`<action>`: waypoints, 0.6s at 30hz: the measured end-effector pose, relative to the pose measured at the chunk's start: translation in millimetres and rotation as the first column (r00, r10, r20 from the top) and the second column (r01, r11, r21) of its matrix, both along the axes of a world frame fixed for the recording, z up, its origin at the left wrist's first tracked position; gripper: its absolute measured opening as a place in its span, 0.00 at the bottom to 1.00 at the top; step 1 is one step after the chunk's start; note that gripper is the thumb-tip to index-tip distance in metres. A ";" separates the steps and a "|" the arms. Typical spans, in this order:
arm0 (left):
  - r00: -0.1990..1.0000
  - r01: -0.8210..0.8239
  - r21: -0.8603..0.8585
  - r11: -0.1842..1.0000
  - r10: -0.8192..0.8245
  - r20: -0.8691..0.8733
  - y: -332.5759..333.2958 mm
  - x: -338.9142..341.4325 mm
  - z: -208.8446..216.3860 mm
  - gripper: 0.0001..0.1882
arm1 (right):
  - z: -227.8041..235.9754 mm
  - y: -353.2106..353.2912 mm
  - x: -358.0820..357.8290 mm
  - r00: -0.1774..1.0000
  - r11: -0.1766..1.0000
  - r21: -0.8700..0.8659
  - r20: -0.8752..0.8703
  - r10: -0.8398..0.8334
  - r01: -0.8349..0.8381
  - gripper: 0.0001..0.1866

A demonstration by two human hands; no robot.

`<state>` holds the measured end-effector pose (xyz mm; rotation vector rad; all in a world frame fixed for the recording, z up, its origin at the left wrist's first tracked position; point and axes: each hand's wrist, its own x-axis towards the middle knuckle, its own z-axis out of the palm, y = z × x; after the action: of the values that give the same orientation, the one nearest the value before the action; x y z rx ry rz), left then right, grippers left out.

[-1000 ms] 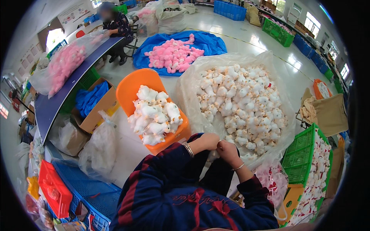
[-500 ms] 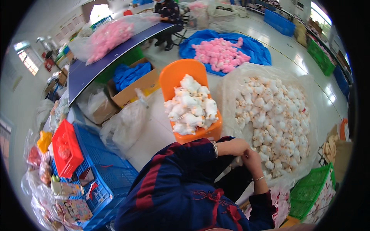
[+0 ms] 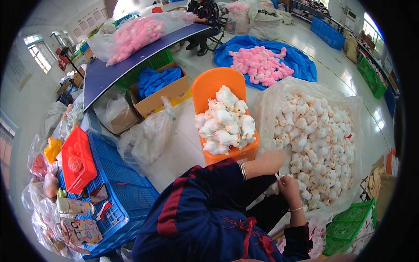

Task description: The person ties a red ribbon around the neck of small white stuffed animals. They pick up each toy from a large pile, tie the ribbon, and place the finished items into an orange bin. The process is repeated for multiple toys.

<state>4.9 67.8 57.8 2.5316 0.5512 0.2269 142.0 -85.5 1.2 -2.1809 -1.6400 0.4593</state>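
Over my lap, my right hand (image 3: 289, 187) is closed on a small white plush toy (image 3: 272, 189), only part of which shows beside its fingers. My left hand (image 3: 275, 161) is just above and a little apart from it, blurred, with its fingers hidden from view. A thin pale bit shows between the two hands, too small to name. Ahead stands an orange chair (image 3: 212, 78) with a pile of white plush toys (image 3: 224, 122) on its seat. To the right, a big clear plastic bag (image 3: 267, 102) lies open, full of similar white plush toys (image 3: 318, 144).
At my left, a blue crate (image 3: 126, 187) carries a red tray (image 3: 80, 174). Beyond are a cardboard box (image 3: 163, 94) and a blue-topped table (image 3: 144, 52). Pink plush toys (image 3: 262, 65) lie on a blue sheet (image 3: 305, 65). A green crate (image 3: 349, 222) stands at right. Another person (image 3: 205, 17) sits far off.
My hands, together before, have come apart: the left is higher and away from the right. The whole view has shifted slightly, so the surroundings appear farther right.
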 end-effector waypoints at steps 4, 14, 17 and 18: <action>0.967 0.186 -0.180 0.966 -0.148 0.208 -32.8 8.6 -5.5 0.20 | -6.7 0.9 0.2 0.999 1.000 -0.002 0.053 -0.011 0.011 0.09; 0.994 0.087 -0.293 0.952 -0.103 -0.038 -36.5 9.9 -44.0 0.09 | -6.9 -0.5 1.4 0.999 1.000 0.003 0.020 -0.031 0.031 0.09; 0.986 0.122 -0.243 0.962 -0.145 -0.078 -32.9 10.9 -42.0 0.09 | -6.7 0.3 0.2 1.000 1.000 0.001 -0.006 -0.023 0.023 0.09; 0.988 0.133 -0.232 0.964 -0.149 -0.051 -31.6 12.6 -47.9 0.09 | -5.6 0.8 -0.1 1.000 1.000 0.006 -0.009 -0.016 0.016 0.09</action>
<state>17.6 36.2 10.0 2.3481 0.3955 0.0224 141.9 -84.7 -4.4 -2.1820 -1.6164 0.4582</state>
